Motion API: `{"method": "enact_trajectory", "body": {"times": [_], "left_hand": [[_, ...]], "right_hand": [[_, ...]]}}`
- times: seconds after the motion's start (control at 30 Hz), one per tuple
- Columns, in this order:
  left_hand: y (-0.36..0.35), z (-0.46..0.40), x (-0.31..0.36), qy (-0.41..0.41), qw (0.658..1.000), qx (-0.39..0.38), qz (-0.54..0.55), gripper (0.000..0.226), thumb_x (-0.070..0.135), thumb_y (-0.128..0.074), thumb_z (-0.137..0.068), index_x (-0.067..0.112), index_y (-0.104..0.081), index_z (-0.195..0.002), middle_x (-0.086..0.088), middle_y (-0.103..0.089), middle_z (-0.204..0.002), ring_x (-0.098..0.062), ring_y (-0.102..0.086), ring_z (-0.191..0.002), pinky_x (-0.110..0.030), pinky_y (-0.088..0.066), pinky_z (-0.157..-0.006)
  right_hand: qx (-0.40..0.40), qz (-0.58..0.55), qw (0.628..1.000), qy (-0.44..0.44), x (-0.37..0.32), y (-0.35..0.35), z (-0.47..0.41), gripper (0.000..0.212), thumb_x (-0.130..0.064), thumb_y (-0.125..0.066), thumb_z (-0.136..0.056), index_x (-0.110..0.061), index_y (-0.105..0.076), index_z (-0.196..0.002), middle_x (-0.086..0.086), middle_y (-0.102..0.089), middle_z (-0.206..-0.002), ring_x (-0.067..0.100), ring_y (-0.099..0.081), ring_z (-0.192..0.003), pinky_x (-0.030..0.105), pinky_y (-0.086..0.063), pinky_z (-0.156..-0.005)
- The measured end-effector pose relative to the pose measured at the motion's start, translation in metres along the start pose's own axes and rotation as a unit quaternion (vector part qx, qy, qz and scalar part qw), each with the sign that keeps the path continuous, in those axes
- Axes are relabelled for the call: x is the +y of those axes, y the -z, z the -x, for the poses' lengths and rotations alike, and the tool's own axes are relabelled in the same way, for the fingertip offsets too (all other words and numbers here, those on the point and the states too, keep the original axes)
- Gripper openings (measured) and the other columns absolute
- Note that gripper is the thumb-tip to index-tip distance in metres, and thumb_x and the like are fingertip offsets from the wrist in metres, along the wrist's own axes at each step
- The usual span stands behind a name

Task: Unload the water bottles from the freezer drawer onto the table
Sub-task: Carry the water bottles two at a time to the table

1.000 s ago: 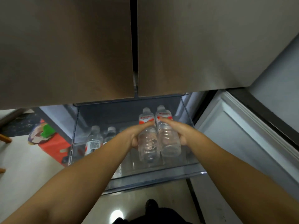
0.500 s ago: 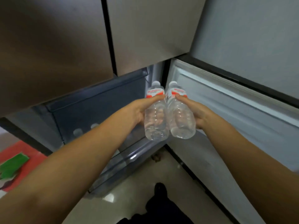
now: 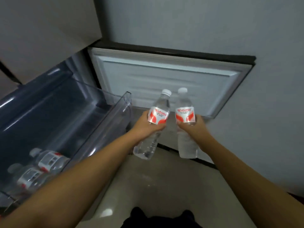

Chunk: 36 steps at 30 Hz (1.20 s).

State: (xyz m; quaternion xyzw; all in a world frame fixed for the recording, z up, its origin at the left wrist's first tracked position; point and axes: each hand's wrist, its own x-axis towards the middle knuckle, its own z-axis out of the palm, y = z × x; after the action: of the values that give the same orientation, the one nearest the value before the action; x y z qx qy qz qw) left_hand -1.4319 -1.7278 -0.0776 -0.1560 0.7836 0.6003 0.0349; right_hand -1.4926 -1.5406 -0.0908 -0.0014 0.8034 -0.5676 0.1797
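— What do the hands hold?
— The left hand (image 3: pixel 148 125) is wrapped around one clear water bottle (image 3: pixel 153 127) at its red-and-white label; the right hand (image 3: pixel 195 127) is closed the same way on a second water bottle (image 3: pixel 185 122). Both bottles are white-capped, caps pointing away, side by side but apart, above the pale floor (image 3: pixel 139 186).

— And the freezer drawer?
— The freezer drawer (image 3: pixel 105 129) stands pulled out at left, clear-walled. Two more bottles (image 3: pixel 49 160) lie on their sides in its near corner, touching. The open freezer door (image 3: pixel 164 78) shows its white inner panel behind the raised bottles.
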Motion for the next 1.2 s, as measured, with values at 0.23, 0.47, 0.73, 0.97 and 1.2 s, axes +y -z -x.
{"method": "enact_trajectory", "body": {"times": [0.23, 0.47, 0.73, 0.97, 1.2], "left_hand": [[-0.111, -0.006, -0.04, 0.042, 0.997, -0.031, -0.051, 0.067, 0.049, -0.081, -0.055, 0.022, -0.06, -0.112, 0.004, -0.072, -0.096, -0.013, -0.07, -0.088, -0.038, -0.058, -0.084], [-0.223, 0.02, -0.027, 0.033, 0.994, -0.08, -0.06, 0.059, 0.033, -0.082, -0.066, 0.019, -0.052, -0.116, 0.0, -0.068, -0.099, -0.014, -0.066, -0.086, -0.028, -0.053, -0.074], [-0.368, 0.031, 0.011, -0.017, 0.964, -0.235, -0.123, 0.063, 0.038, -0.081, -0.067, 0.02, -0.05, -0.118, 0.0, -0.066, -0.103, -0.018, -0.065, -0.092, -0.031, -0.051, -0.078], [-0.479, 0.038, 0.034, -0.059, 0.912, -0.371, -0.165, 0.065, 0.041, -0.081, -0.064, 0.017, -0.053, -0.118, -0.002, -0.068, -0.105, -0.02, -0.066, -0.094, -0.04, -0.054, -0.087], [-0.603, 0.034, 0.064, -0.091, 0.841, -0.499, -0.188, 0.059, 0.03, -0.081, -0.072, 0.018, -0.05, -0.121, -0.004, -0.065, -0.112, -0.022, -0.064, -0.101, -0.038, -0.053, -0.088]], "right_hand": [[0.095, -0.012, 0.995, -0.021, 0.08, 0.087, 0.051, 0.066, -0.015, -0.076, -0.079, -0.009, -0.038, -0.133, 0.001, -0.053, -0.114, 0.015, -0.055, -0.1, 0.016, -0.046, -0.075], [0.144, -0.008, 0.987, -0.069, 0.149, 0.191, 0.103, 0.069, -0.029, -0.077, -0.079, -0.015, -0.038, -0.134, -0.001, -0.056, -0.117, 0.018, -0.058, -0.104, 0.031, -0.047, -0.089], [0.291, -0.049, 0.948, -0.123, 0.208, 0.285, 0.176, 0.07, -0.029, -0.076, -0.079, -0.017, -0.036, -0.136, -0.006, -0.053, -0.111, 0.014, -0.056, -0.102, 0.031, -0.046, -0.087], [0.426, -0.101, 0.883, -0.168, 0.249, 0.343, 0.225, 0.068, -0.033, -0.073, -0.081, -0.02, -0.035, -0.135, -0.008, -0.053, -0.107, 0.012, -0.056, -0.097, 0.029, -0.047, -0.082], [0.509, -0.137, 0.83, -0.18, 0.285, 0.406, 0.258, 0.072, -0.027, -0.073, -0.082, -0.018, -0.03, -0.139, -0.002, -0.058, -0.114, 0.011, -0.062, -0.098, 0.018, -0.05, -0.072]]}}
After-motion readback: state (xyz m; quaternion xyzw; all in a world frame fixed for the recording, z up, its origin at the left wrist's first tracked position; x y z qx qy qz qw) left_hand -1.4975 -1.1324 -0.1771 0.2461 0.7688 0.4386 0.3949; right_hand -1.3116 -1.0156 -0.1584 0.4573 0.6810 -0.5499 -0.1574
